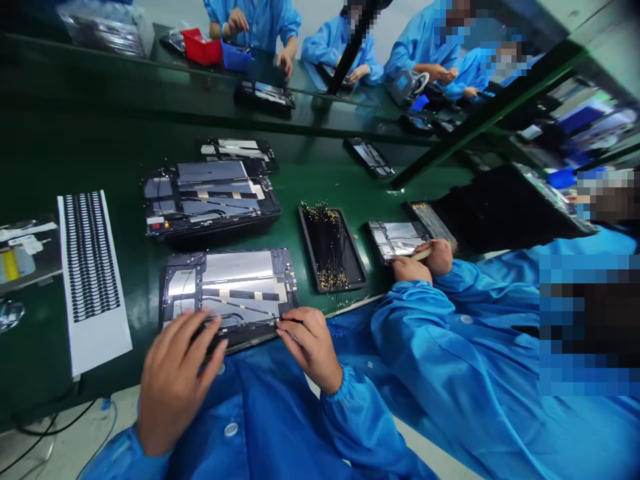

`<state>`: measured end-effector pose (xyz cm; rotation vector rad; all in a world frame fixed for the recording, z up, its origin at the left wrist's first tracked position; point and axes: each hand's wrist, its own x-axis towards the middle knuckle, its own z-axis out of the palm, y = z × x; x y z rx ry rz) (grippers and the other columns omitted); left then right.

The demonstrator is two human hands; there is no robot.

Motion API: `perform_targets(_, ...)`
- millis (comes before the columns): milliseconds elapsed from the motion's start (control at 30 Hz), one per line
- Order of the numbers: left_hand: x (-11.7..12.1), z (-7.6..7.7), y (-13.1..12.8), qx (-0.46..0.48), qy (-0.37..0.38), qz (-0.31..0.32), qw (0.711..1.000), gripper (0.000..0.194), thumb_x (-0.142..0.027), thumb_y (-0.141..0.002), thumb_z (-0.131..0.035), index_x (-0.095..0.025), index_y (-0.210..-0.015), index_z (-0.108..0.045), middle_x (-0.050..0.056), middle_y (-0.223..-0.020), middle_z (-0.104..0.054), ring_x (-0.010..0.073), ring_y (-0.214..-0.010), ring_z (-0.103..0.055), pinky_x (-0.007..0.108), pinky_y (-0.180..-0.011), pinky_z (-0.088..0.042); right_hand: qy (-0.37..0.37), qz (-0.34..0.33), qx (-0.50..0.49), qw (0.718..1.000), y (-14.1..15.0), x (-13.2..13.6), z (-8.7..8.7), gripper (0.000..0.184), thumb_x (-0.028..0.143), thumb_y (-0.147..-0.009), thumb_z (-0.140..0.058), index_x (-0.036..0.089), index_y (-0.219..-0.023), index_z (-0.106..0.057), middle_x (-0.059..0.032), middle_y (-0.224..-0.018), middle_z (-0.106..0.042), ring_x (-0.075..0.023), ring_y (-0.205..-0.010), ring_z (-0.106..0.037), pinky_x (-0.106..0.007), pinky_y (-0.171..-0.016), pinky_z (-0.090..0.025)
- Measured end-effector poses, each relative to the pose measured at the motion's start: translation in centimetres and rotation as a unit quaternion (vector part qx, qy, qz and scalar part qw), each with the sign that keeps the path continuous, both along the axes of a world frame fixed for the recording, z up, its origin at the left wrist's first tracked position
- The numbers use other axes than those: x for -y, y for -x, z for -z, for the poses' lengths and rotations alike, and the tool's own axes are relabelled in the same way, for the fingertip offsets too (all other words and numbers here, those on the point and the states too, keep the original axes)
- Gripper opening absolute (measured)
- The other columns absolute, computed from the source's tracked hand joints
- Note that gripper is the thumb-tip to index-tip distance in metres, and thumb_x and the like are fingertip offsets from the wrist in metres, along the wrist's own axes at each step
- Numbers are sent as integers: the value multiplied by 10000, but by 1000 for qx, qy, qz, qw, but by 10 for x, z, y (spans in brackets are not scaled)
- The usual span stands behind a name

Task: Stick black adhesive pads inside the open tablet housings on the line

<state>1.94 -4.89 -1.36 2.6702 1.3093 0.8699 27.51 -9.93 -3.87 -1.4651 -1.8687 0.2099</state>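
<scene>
An opened tablet lies in front of me at the table's near edge, its silver battery plates, dark flex strips and thin black wires exposed. My left hand is over its near left part, fingers apart and slightly blurred, with no object visible in them. At the near right corner, my right hand has thumb and forefinger pinched together at the tablet's edge. Whatever is between those fingertips is too small to make out. Right of the tablet stands a black tray of thin black cables with gold-coloured ends.
Behind the tablet sits a stack of opened tablets. A white sheet with rows of black stickers lies left. At right, a co-worker's hands work on another opened device. A slanted green post rises beyond.
</scene>
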Motion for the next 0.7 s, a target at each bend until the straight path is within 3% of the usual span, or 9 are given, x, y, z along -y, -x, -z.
perform_targets(100, 2, 2, -23, -10, -2, 64, 998, 392, -216, -888, -659, -172, -1274, -607, 108, -1295, -657, 288, -1265, -570, 473, -1066, -472, 18, 1, 5, 1000, 4, -4, -4, 114, 187, -952, -627, 226, -1056, -654, -57, -1003, -680, -205, -959, -605, -383, -828, -486)
perform_targets(233, 0, 13, -48, 4, 3, 90, 996, 340, -187, -897, -640, -134, -1233, -623, 118, -1250, -679, 275, -1241, -591, 444, -1054, -480, 44, -1, 52, 998, 5, -7, -11, 70, 195, -978, -590, 215, -1028, -635, -58, -1004, -677, -202, -941, -585, -366, -803, -451)
perform_targets(467, -3, 26, -50, 19, 9, 83, 996, 337, -199, -890, -660, -146, -1222, -639, 103, -1231, -693, 262, -1207, -619, 413, -1040, -484, -12, -11, 101, 995, 5, -2, 4, 141, 148, -978, -561, 206, -1100, -602, -77, -981, -677, -201, -930, -602, -378, -817, -461)
perform_targets(700, -3, 26, -51, 22, 11, 79, 997, 337, -212, -886, -671, -153, -1216, -646, 94, -1224, -701, 254, -1196, -629, 398, -1033, -487, 14, -11, 111, 994, 4, 2, 4, 183, 140, -970, -565, 199, -1138, -604, -93, -1005, -677, -217, -951, -616, -395, -832, -481)
